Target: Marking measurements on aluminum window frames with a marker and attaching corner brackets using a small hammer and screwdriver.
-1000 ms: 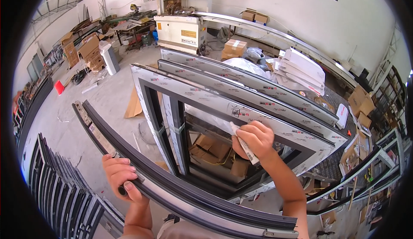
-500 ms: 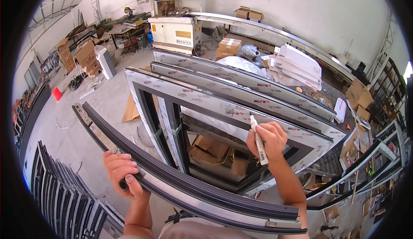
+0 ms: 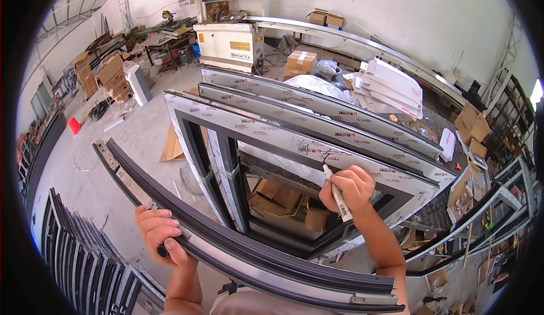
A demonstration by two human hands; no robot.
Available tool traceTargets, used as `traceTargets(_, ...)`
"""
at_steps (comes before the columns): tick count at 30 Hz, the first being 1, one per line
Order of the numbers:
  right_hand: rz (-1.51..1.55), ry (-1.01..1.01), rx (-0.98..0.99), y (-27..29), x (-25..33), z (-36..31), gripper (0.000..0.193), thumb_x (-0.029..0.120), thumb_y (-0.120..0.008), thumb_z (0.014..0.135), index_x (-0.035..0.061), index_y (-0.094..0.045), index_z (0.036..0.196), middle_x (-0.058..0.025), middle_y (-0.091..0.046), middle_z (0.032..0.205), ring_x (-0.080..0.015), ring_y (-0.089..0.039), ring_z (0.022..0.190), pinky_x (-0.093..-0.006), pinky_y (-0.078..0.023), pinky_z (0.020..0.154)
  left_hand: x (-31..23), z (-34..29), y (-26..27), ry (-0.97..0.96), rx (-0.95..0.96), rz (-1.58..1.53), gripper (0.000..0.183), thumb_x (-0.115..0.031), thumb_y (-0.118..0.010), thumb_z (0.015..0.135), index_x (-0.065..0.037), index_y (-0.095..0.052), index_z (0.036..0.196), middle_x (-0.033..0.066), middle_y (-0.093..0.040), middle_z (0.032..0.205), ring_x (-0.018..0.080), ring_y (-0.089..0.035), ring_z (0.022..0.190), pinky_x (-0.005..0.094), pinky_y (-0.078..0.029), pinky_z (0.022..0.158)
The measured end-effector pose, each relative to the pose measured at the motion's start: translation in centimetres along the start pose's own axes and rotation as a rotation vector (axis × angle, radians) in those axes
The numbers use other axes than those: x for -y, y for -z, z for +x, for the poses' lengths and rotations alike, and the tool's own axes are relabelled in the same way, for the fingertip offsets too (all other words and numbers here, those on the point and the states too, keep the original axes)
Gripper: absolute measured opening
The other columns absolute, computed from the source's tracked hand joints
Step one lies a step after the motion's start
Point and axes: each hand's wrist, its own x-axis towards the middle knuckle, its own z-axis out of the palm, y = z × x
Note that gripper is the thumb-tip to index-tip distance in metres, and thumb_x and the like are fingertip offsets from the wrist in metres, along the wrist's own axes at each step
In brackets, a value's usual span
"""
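Note the white marker pen (image 3: 340,203) clamped in the right hand (image 3: 356,189), slanting lengthwise forward and slightly left to the film-covered top rail (image 3: 255,124) of the window frame (image 3: 195,139) just beyond, and the dark profile (image 3: 255,252) and short black cylinder (image 3: 162,251) gripped in the farther left hand (image 3: 157,233).

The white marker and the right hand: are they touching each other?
Touching: the head view shows the right hand closed around the white marker, whose two ends stick out.

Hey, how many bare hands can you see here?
2: the left hand holding the long dark bar, the right hand holding the white marker. None seems hidden.
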Motion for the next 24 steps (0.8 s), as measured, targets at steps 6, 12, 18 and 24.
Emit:
traceTargets(6,-0.136,0.016,0.012,1.2,0.7,0.0,0.022,0.001,-0.069,0.062,0.0058,-0.057,0.08,-0.0036,-0.055,0.063,-0.0193,-0.052,0.048,-0.0276,-0.04,0.043,-0.4,0.4,-0.2,-0.003,0.007,-0.016,0.022,-0.025,-0.047,0.087,-0.011,-0.048,0.071,0.0056,-0.052,0.07,0.023,-0.052,0.075,0.0471,-0.034,0.097)
traceTargets(12,-0.16,-0.222,-0.254,9.6,-0.1,-3.7,0.031,0.01,-0.069,0.081,0.0001,-0.054,0.107,-0.0118,-0.062,0.084,-0.0232,-0.059,0.072,-0.036,-0.049,0.071,0.4,3.8,0.6,0.081,0.243,-0.056,0.004,-0.004,-0.056,0.07,-0.005,-0.053,0.068,0.0088,-0.052,0.066,0.0274,-0.049,0.065,0.0367,-0.039,0.064)
traceTargets(18,-0.183,-0.892,0.042,17.7,0.3,-0.6,0.049,0.036,-0.058,0.093,-0.001,-0.056,0.125,-0.0185,-0.066,0.112,-0.024,-0.061,0.107,-0.033,-0.042,0.096,-0.1,7.0,-4.9,-0.059,0.58,-0.029,0.015,-0.004,-0.068,0.069,-0.004,-0.054,0.073,0.0093,-0.052,0.066,0.0303,-0.049,0.06,0.0388,-0.037,0.058)
traceTargets(24,-0.096,-1.005,0.04,18.4,1.7,1.3,0.049,0.044,-0.058,0.092,0.002,-0.06,0.117,-0.014,-0.07,0.096,-0.0173,-0.063,0.096,-0.0314,-0.044,0.089,0.5,6.9,-6.9,-0.026,0.575,0.039,0.016,0.0,-0.063,0.075,-0.001,-0.048,0.072,0.0123,-0.044,0.067,0.0315,-0.045,0.064,0.0382,-0.037,0.058)
